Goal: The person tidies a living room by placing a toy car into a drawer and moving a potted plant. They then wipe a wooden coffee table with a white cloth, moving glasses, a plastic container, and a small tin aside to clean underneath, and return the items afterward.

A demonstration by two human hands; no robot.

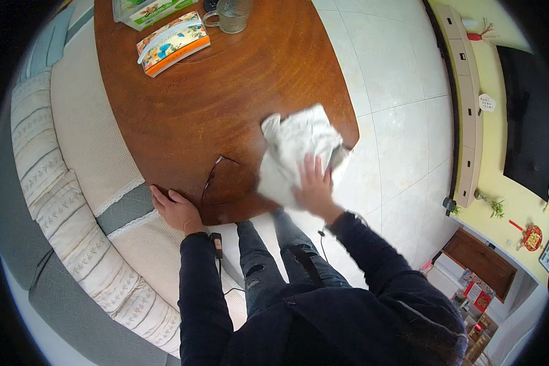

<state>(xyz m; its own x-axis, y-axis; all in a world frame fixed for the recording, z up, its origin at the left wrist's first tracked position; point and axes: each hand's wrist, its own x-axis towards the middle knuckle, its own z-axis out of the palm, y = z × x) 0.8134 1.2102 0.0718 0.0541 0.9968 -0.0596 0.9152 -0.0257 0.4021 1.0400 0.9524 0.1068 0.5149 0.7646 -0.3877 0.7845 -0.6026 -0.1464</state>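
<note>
My right hand (pixel 318 190) lies flat over a crumpled white cloth (pixel 297 132) on the brown wooden table (pixel 228 105). Its fingers press on the cloth's near right part, and the cloth reaches the table's right edge. The palm side is hidden, and the hand is slightly blurred. At the table's near left corner my left hand (pixel 178 211) rests on the edge with its fingers apart, holding nothing. Between the two hands runs a thin dark angular outline (pixel 212 176) on the tabletop; I cannot tell whether it is a crack or a thin-framed object.
A flowered tissue pack (pixel 176 43), a glass mug (pixel 233 17) and a clear plastic box (pixel 153 11) stand at the table's far end. A sofa (pixel 82 119) with a striped cushion (pixel 68 201) runs along the left. Pale floor tiles (pixel 402 123) and a low cabinet (pixel 466 105) lie right.
</note>
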